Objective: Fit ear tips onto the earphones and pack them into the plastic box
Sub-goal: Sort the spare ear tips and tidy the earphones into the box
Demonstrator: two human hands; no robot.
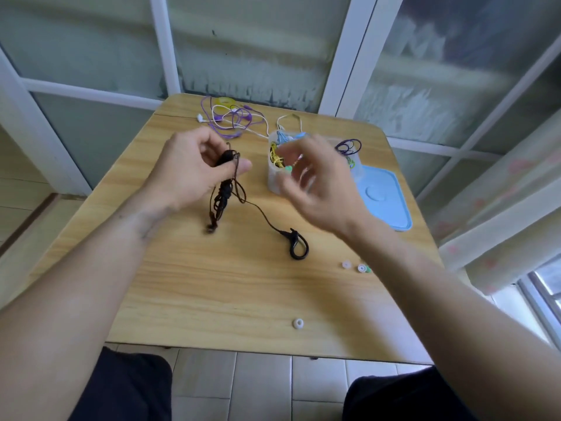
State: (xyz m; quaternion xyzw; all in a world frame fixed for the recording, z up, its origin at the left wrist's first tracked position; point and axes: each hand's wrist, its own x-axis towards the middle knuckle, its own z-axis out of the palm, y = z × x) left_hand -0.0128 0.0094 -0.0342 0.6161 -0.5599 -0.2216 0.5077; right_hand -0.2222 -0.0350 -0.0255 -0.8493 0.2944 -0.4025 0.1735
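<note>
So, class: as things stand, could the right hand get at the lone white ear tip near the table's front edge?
Probably yes. The right hand hovers blurred by the plastic box, apparently empty, and the white ear tip lies alone on bare table with nothing between.

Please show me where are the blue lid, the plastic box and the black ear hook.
blue lid (383, 199): head view, on its flat top.
plastic box (274, 179): head view, on its front wall.
black ear hook (299, 244): head view, on its loop.

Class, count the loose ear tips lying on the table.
4: a white ear tip near the front edge; pale, white and green by the right forearm, which may hide more.
</note>
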